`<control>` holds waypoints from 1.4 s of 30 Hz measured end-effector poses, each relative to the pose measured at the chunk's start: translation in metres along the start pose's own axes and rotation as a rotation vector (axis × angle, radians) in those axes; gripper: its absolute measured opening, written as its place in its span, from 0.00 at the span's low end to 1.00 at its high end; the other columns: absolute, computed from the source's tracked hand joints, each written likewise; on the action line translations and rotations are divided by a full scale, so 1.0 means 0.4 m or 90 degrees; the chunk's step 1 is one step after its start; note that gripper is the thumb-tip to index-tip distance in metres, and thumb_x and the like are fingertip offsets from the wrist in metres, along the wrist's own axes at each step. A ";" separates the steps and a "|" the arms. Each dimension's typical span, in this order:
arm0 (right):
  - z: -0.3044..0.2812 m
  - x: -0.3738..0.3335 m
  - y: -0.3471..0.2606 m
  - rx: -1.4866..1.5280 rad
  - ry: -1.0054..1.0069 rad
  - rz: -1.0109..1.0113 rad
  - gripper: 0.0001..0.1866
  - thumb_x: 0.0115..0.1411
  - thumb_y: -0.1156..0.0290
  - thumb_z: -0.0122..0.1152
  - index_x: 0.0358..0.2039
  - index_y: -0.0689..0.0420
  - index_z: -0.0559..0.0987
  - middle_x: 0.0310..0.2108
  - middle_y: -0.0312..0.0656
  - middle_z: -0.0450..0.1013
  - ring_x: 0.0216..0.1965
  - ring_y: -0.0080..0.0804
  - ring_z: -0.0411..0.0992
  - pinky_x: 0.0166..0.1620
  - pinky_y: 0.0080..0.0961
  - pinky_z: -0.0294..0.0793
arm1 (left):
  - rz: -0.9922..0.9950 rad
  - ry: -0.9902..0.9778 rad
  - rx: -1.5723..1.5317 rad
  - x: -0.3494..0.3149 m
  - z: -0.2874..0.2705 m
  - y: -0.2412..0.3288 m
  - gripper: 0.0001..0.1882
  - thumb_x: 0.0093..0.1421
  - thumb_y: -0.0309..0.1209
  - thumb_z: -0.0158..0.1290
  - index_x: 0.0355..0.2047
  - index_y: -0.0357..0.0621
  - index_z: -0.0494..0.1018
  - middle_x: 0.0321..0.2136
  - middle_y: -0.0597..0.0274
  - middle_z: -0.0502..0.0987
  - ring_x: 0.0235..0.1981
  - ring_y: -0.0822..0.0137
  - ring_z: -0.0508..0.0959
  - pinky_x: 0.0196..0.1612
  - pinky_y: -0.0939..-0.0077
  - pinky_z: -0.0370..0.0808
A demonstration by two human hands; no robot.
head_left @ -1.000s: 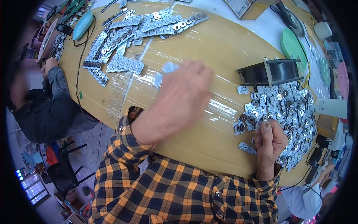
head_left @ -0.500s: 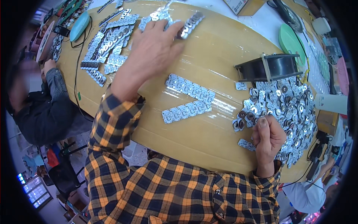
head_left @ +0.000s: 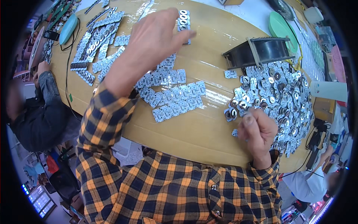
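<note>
My left hand (head_left: 154, 41) is over the far middle of the table, its thumb stretched out apart from the fingers; the other fingertips are partly hidden. Beside it, between thumb and forefinger, a circuit-board strip with round metal rings (head_left: 184, 23) shows; I cannot tell whether the hand touches it. Under and below the wrist lie several silvery circuit-board strips (head_left: 179, 93), some overlapping. My right hand (head_left: 258, 132) is closed, thumb over the curled fingers, at the near left edge of a heap of small board pieces with round metal parts (head_left: 289, 108). Whatever it holds is hidden.
A black fan-like box (head_left: 257, 54) stands behind the heap, near a green plate (head_left: 282, 31). More strips (head_left: 99, 37) lie in a pile at the far left, by a black cable (head_left: 69, 78). Another person (head_left: 41, 108) sits at the left.
My left hand has come slightly nearer. More strips now lie loose beside the two on the table, and those two are arranged differently. The right hand stays closed by the heap; the view has shifted slightly.
</note>
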State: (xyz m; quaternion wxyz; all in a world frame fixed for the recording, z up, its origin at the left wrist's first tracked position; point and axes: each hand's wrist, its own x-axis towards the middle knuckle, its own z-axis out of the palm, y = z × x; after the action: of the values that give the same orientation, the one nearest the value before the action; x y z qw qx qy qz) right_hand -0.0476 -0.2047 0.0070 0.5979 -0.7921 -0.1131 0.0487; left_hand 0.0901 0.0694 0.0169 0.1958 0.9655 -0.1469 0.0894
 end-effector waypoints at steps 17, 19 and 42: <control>-0.078 -0.028 -0.215 0.960 -0.522 -0.474 0.10 0.63 0.68 0.57 0.33 0.63 0.79 0.37 0.49 0.75 0.32 0.43 0.73 0.35 0.47 0.73 | 0.050 0.033 -0.271 -0.087 -0.029 0.075 0.10 0.45 0.22 0.58 0.30 0.37 0.76 0.21 0.62 0.73 0.19 0.67 0.72 0.22 0.78 0.69; -0.065 -0.034 -0.233 1.002 -0.535 -0.423 0.09 0.62 0.70 0.57 0.30 0.63 0.79 0.35 0.50 0.75 0.31 0.43 0.73 0.35 0.46 0.73 | 0.352 0.251 -0.117 -0.104 -0.029 0.097 0.08 0.44 0.22 0.59 0.28 0.38 0.76 0.21 0.64 0.70 0.18 0.67 0.70 0.21 0.80 0.68; -0.014 -0.120 -0.082 0.557 -0.333 -0.216 0.08 0.59 0.77 0.49 0.26 0.66 0.76 0.30 0.59 0.76 0.24 0.44 0.76 0.24 0.33 0.76 | 0.457 -0.052 -0.145 -0.202 0.056 0.194 0.21 0.45 0.27 0.59 0.42 0.37 0.73 0.37 0.56 0.73 0.41 0.52 0.73 0.44 0.62 0.70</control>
State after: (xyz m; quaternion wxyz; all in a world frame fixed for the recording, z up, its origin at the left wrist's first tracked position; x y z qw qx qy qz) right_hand -0.0968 -0.2129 0.0374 0.8233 -0.4011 -0.3539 0.1900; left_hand -0.0079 0.0122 0.0052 0.2518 0.8275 -0.4923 0.0970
